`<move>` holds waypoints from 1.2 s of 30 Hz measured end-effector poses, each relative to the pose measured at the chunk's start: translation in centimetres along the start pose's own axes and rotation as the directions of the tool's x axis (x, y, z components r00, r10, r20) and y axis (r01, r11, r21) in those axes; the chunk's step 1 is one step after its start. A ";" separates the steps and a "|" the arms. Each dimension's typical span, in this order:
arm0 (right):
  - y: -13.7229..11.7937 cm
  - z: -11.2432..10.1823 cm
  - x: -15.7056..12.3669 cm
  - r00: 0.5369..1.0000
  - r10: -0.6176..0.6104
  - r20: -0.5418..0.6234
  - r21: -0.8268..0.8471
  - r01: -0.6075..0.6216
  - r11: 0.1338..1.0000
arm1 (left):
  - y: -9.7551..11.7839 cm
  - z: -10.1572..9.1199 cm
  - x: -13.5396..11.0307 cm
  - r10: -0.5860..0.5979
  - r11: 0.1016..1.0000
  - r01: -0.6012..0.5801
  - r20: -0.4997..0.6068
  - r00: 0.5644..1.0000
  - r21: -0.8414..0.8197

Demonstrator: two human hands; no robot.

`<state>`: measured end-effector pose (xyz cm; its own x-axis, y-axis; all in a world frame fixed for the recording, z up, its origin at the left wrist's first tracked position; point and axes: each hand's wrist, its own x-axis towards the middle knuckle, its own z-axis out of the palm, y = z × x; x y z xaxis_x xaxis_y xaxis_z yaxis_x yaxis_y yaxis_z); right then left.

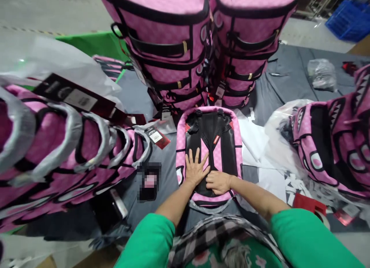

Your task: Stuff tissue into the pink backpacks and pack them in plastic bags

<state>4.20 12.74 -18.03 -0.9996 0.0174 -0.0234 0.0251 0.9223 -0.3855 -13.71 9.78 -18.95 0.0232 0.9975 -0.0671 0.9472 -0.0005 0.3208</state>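
Presently resting a left hand (197,171), palm down with fingers spread wide, on a pink checked backpack with black padded panels (217,155), gripping nothing with it. Bending the fingers of a right hand (219,182) over the same backpack's black middle strip, just beside the left hand; cannot tell whether pinching any fabric there. Have the backpack lying flat, black-panelled side up, on a grey cloth-covered table (167,171), directly ahead, with its grey-wrapped handle (213,211) at the near end. Can see, beyond it, two tall stacks of pink bags with black straps (164,40) and, to the left, a row of pink bags with grey-wrapped handles (121,169). Can also make out white sheets (251,135) just beside its right edge and, farther right, pink bags with printed teeth and eyes (335,144).
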 end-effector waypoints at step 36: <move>7.5 -3.5 1.2 0.219 0.780 -0.586 0.212 -0.888 0.409 | -2.1 -4.2 7.6 0.118 0.986 -0.122 0.044 0.992 0.117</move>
<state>3.16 21.06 -17.73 -0.2083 0.9494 0.2350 0.9008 0.2798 -0.3321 -16.84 17.67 -16.18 0.1486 0.9864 -0.0704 0.9681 -0.1306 0.2138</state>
